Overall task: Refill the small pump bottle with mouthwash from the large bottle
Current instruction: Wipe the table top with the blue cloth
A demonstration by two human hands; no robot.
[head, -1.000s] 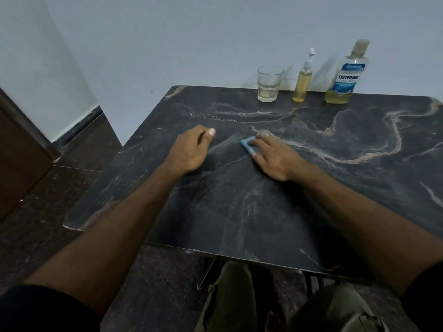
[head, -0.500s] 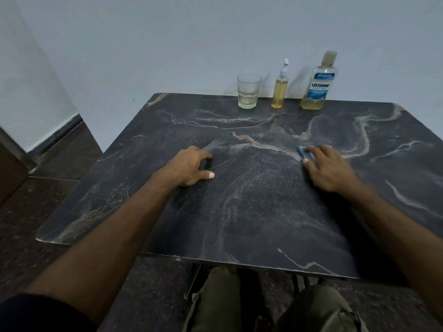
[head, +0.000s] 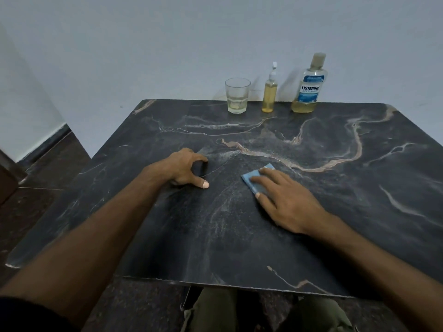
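The small pump bottle (head: 269, 94), nearly full of yellow liquid, stands at the table's far edge. To its right is the large Listerine bottle (head: 309, 88), capped, with a little yellow mouthwash at the bottom. My right hand (head: 285, 197) lies flat in the table's middle, fingers pressing a folded blue cloth (head: 256, 178) onto the surface. Left of it, my left hand (head: 185, 170) rests on the table with fingers curled and nothing in it. Both hands are far from the bottles.
A clear glass (head: 236, 95) with a little pale liquid stands left of the pump bottle. The dark marble table (head: 311, 236) is against a white wall. Dark floor lies to the left, and my knees show under the near edge.
My right hand slid the blue cloth right across the table, then back toward the middle. The left hand curled its fingers and stayed put. My head moved, shifting the view.
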